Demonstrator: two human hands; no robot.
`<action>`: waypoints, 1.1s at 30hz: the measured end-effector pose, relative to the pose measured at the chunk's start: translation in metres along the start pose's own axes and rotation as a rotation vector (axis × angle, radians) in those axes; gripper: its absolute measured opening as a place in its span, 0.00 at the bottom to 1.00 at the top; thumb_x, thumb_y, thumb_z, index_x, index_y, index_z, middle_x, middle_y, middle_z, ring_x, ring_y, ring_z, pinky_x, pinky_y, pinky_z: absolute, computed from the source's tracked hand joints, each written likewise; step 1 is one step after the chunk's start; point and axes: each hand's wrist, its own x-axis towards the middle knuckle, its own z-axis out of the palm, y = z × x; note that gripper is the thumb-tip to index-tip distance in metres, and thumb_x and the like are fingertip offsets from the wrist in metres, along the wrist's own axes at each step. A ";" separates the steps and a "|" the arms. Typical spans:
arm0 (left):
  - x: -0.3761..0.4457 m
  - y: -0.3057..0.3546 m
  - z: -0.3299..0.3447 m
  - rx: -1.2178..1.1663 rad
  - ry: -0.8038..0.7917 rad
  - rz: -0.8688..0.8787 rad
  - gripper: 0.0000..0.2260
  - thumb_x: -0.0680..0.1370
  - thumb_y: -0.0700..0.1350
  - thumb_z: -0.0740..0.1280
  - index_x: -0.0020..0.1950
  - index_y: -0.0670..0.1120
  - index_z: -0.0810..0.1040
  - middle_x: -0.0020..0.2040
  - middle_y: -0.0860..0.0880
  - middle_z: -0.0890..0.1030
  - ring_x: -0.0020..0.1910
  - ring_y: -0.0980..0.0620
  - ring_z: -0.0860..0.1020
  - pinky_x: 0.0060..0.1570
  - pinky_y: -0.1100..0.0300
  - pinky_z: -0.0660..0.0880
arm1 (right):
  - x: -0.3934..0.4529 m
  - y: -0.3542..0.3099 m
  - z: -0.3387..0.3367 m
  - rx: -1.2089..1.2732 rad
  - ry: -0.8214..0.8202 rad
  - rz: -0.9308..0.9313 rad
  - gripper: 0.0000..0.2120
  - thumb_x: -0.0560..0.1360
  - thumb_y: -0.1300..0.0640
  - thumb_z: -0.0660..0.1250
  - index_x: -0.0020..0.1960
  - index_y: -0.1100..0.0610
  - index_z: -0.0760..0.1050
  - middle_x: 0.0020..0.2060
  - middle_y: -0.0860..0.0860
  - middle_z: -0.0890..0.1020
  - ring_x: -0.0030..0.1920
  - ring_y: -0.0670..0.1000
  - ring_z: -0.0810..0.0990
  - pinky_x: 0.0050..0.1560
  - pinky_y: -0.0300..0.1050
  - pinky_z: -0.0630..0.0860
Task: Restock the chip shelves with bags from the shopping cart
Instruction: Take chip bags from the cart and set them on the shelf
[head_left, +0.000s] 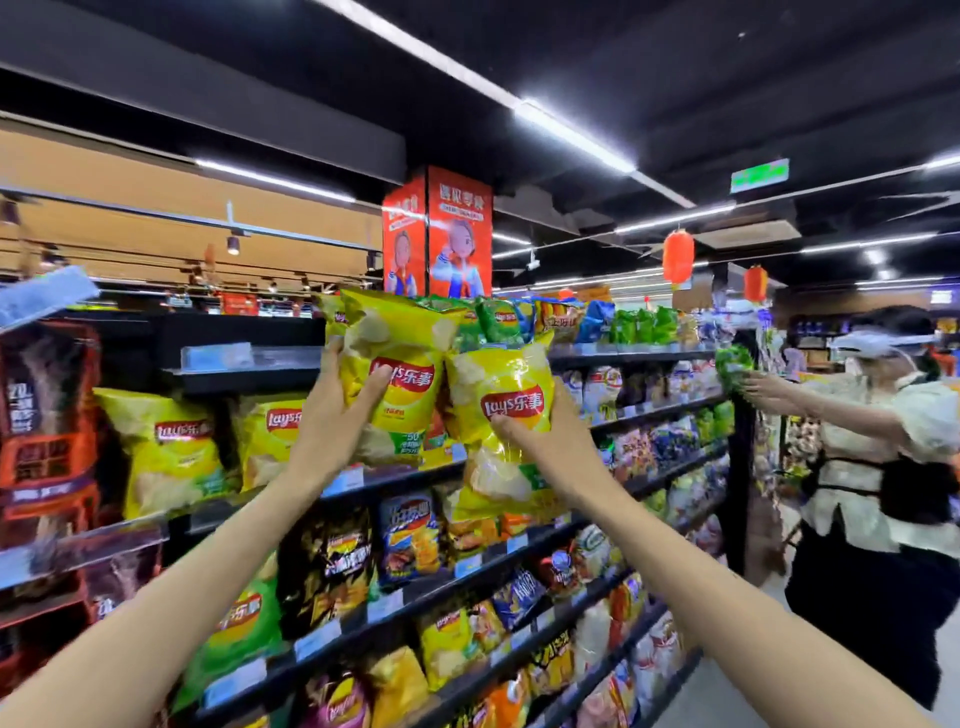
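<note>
I hold two yellow Lay's chip bags up in front of the chip shelves. My left hand (332, 415) grips the left yellow bag (400, 364) by its lower left side, thumb across the front. My right hand (550, 441) grips the right yellow bag (498, 384), which hangs a little lower, thumb pressed on its front. Both bags are at the height of the second shelf (395, 475), where two more yellow Lay's bags (171, 447) stand to the left. The shopping cart is not in view.
Lower shelves hold several rows of mixed chip bags (410, 535). Green bags (639, 325) line the top shelf. Another person (883, 467) stands at the right end of the aisle, reaching a green bag (732, 366) toward the shelf. A red pillar sign (441, 234) rises behind.
</note>
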 end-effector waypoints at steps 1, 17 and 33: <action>0.018 -0.007 0.002 -0.007 0.016 0.017 0.32 0.78 0.64 0.62 0.78 0.55 0.56 0.70 0.51 0.73 0.67 0.49 0.73 0.67 0.50 0.68 | 0.020 0.003 0.005 0.014 0.001 -0.020 0.28 0.72 0.42 0.73 0.67 0.45 0.65 0.53 0.42 0.79 0.52 0.45 0.80 0.55 0.47 0.78; 0.245 -0.091 0.042 -0.218 0.172 0.050 0.21 0.78 0.55 0.68 0.68 0.51 0.68 0.56 0.53 0.81 0.50 0.57 0.83 0.49 0.57 0.81 | 0.289 0.068 0.075 0.288 -0.036 -0.209 0.38 0.73 0.43 0.73 0.76 0.50 0.59 0.60 0.45 0.79 0.60 0.47 0.78 0.67 0.52 0.73; 0.357 -0.182 0.026 0.123 0.339 -0.128 0.28 0.72 0.63 0.72 0.66 0.52 0.71 0.56 0.48 0.83 0.54 0.48 0.82 0.58 0.44 0.78 | 0.474 0.103 0.186 0.443 -0.252 -0.358 0.32 0.76 0.46 0.70 0.73 0.51 0.58 0.54 0.39 0.73 0.56 0.42 0.74 0.57 0.35 0.68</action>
